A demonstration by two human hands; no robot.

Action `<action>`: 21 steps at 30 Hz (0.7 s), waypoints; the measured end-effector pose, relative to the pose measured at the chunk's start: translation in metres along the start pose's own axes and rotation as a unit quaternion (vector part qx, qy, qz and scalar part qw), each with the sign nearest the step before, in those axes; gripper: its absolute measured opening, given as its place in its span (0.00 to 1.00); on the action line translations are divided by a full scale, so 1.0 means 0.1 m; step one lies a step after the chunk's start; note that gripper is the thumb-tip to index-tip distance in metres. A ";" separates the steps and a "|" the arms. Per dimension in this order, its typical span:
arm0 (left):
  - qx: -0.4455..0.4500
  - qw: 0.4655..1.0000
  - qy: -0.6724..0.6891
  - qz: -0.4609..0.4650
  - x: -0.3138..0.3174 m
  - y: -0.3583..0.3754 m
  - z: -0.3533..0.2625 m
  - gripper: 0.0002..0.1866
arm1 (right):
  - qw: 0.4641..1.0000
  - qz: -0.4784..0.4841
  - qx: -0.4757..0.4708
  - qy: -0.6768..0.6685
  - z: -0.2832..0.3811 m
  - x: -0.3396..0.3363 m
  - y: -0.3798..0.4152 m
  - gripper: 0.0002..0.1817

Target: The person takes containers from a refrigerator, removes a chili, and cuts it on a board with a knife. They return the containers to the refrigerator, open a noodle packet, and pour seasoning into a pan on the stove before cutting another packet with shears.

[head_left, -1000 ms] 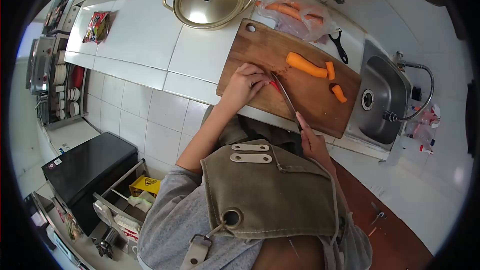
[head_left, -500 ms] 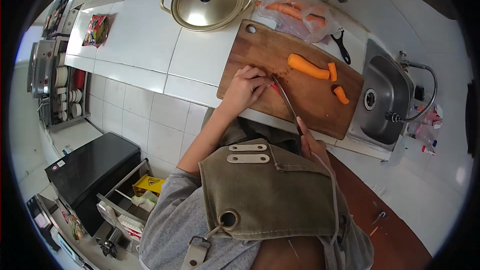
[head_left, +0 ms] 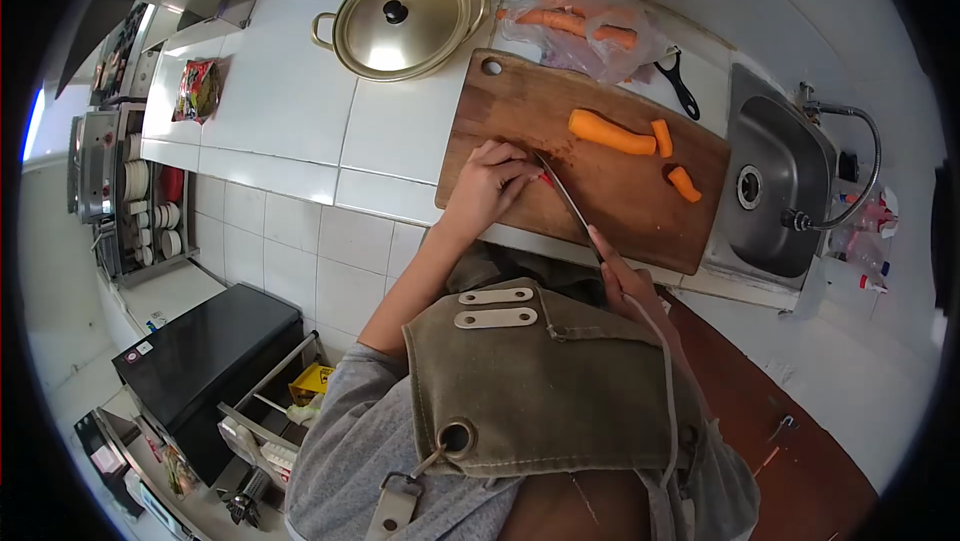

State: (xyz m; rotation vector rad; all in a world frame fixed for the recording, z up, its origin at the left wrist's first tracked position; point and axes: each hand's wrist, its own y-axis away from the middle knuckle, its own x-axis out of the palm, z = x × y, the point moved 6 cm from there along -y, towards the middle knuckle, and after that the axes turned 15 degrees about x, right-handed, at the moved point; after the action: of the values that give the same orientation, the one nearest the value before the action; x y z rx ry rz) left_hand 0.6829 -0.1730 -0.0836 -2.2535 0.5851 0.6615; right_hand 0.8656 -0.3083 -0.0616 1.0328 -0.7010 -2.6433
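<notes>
My right hand (head_left: 622, 271) grips a knife (head_left: 566, 197), its blade slanting up and left over the wooden cutting board (head_left: 490, 106). The blade's tip end is beside the fingertips of my left hand (head_left: 495, 179). Those fingers are bunched on a small red piece (head_left: 546, 179), possibly chili, mostly hidden by the hand and blade. Reddish-brown bits are scattered just beyond the tip. Farther back on the board lie a thick peeled carrot (head_left: 610, 133), a short carrot piece (head_left: 662, 138) and a carrot end (head_left: 684, 184).
Behind the board lies a plastic bag of carrots (head_left: 600, 41), with a black-handled peeler (head_left: 680, 86) beside it. A lidded gold pot (head_left: 403, 26) stands back left, a colourful packet (head_left: 197, 91) farther left. The steel sink (head_left: 775, 206) adjoins on the right.
The camera view has shifted slightly. My hands remain near the same spot on the board, with the knife still beside my left fingertips.
</notes>
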 end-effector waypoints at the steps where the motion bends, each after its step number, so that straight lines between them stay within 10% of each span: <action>1: 0.001 1.000 0.000 0.002 0.01 0.00 0.00 0.09 | 1.000 -0.001 0.001 -0.001 -0.01 0.04 -0.04 0.31; 21: 0.020 0.999 -0.032 -0.011 -0.12 0.00 -0.13 0.09 | 0.993 -0.109 -0.041 0.016 0.00 0.19 0.04 0.29</action>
State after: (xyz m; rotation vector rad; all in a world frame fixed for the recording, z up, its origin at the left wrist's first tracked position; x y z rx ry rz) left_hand 0.6771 -0.1797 -0.0681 -2.1908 0.5361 0.7019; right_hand 0.8514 -0.3190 -0.0705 1.1865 -0.4922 -2.8054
